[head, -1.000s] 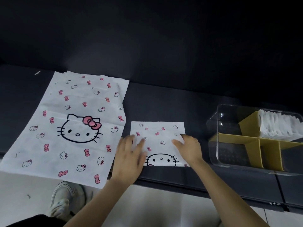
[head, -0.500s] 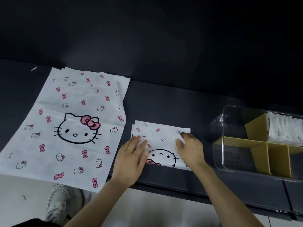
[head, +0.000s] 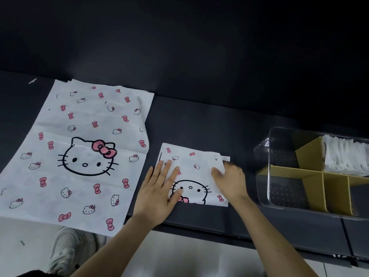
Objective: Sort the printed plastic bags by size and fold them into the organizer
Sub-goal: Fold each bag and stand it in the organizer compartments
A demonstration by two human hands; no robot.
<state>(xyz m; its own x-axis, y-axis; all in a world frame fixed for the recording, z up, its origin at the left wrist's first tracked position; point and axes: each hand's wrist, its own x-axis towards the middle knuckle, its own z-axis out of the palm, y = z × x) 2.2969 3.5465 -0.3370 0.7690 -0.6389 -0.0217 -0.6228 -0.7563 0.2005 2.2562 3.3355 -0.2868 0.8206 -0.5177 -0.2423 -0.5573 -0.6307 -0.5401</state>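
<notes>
A small white printed bag (head: 196, 166) with a cat face and pink bows lies on the dark table near its front edge. My left hand (head: 159, 190) lies flat on the bag's left part, fingers straight. My right hand (head: 229, 178) pinches the bag's right edge, thumb on top of the sheet. A stack of large printed bags (head: 79, 156) of the same pattern lies spread to the left, overhanging the table edge. The clear organizer (head: 265, 176) with yellow dividers stands at the right, and folded white bags (head: 345, 154) fill its far right compartment.
The dark table (head: 199, 120) runs to a dark wall behind. The organizer's near compartments (head: 335, 194) hold nothing visible. Below the table edge are a pale floor and my grey shoe (head: 65, 250).
The small bag has been turned slightly and its right edge lifted by my right hand. My left hand has slid further onto the bag's left half.
</notes>
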